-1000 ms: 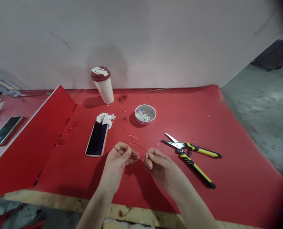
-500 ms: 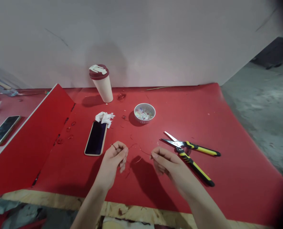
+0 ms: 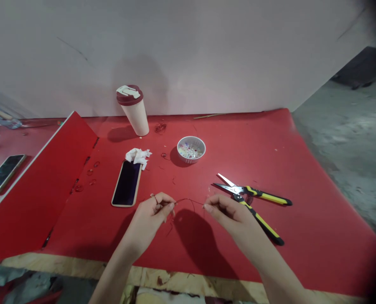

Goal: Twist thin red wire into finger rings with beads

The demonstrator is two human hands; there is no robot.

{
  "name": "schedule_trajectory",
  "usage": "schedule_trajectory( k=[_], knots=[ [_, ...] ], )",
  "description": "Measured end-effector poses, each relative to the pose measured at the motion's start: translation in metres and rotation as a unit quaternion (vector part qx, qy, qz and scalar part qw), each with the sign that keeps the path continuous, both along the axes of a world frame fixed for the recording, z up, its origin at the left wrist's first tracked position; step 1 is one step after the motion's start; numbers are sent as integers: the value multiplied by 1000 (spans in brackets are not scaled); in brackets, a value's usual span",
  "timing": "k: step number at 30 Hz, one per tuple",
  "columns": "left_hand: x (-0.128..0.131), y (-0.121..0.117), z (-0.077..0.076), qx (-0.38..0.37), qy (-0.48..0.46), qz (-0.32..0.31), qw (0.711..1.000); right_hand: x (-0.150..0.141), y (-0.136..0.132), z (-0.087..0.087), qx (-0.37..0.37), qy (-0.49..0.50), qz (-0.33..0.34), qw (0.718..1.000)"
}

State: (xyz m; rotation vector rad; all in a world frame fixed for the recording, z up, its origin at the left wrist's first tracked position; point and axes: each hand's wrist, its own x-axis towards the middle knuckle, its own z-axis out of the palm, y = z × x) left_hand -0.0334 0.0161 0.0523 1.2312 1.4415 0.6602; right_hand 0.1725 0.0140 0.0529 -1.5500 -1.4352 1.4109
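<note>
Well, at the far left, a smartphone [image 3: 3, 174] lies face up on a lower red surface, beyond a raised red folded board [image 3: 45, 190]. Just right of the fold, a few small wire rings [image 3: 89, 172] sit on the red mat [image 3: 305, 190], beside a phone in a tan case [image 3: 126, 183] with a crumpled tissue [image 3: 137, 155] at its top end. Behind them stands a white cup with a maroon lid [image 3: 133, 112], a small tangle of reddish wire [image 3: 159, 127] just to its right. The left hand [image 3: 151, 215] is closed in a narrow pinch on one end of a thin copper-coloured wire [image 3: 188, 200], with a tiny loop [image 3: 152, 196] at its fingers and a short wire end hanging below the grip. The wire crosses the gap in a shallow arch, held above the mat. Farther back sits a white perforated bowl [image 3: 191, 149] of small coloured pieces. The right hand [image 3: 229, 213] pinches the wire's other end between thumb and forefinger, right beside yellow-and-black handled snips [image 3: 267, 198].
</note>
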Motion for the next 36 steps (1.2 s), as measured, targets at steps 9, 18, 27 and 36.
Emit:
schedule_trajectory(
  k=[9, 18, 27, 36],
  knots=[
    [-2, -2, 9, -7, -87, -72, 994, -4, -1, 0, 23, 15, -15, 1000],
    [9, -6, 11, 19, 34, -115, 993, -10, -6, 18, 383, -173, 12, 907],
    [-19, 5, 0, 247, 279, -4, 928, 16, -6, 23, 574, -322, -3, 753],
    [-33, 6, -3, 231, 280, 94, 927, 20, -13, -4, 317, -182, -225, 903]
  ],
)
